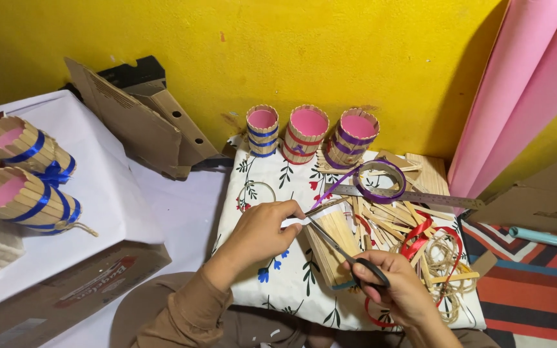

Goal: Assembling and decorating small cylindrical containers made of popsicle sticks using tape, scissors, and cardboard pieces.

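The right hand (400, 290) grips the black handles of the scissors (343, 251), fingers closed through the loops, blades pointing up and left. The left hand (262, 231) is closed in a pinch at the blade tips, holding what looks like a small pale strip, though it is too small to tell for sure; a purple ribbon (330, 191) runs from there up to its spool (380, 181). Both hands work over the middle of a floral cloth (278, 270). A bundle of sticks (336, 248) lies under the scissors. A steel ruler (414, 196) lies just below the spool. Three stick cups (307, 134) with pink linings stand along the cloth's far edge. Red ribbon (417, 241) tangles near the right edge.
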